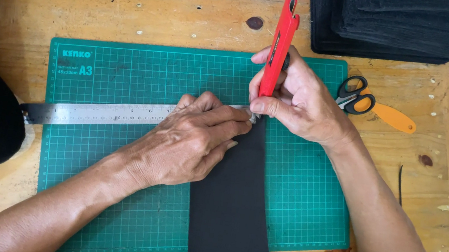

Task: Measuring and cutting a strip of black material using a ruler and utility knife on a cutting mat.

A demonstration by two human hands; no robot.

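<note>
1. Black strip of thin, flat sheet material (234, 203) lies on the green gridded cutting mat (127, 71), running from the mat's centre down to 6 o'clock and past the edge of the worn wooden table (49, 2).
2. Judging by how flat it lies, the strip looks light and limp, likely to shift unless pressed down; the surest hold seems to be flat pressure near its top end, beside the cut line.
3. The left hand (187, 144) does that: fingers spread and pressed flat on a long steel ruler (97, 113), which reaches toward 9 o'clock, pinning ruler and strip at the strip's top edge.
4. The right hand (298, 98) has its fingers clenched around a red snap-blade utility knife (278, 46), tip down at the ruler's right end, touching the strip's top corner.
5. Orange-handled scissors (376, 106) rest at 3 o'clock, just beside the right hand.
6. Stacked black sheets (414, 24) sit at 1 o'clock.
</note>
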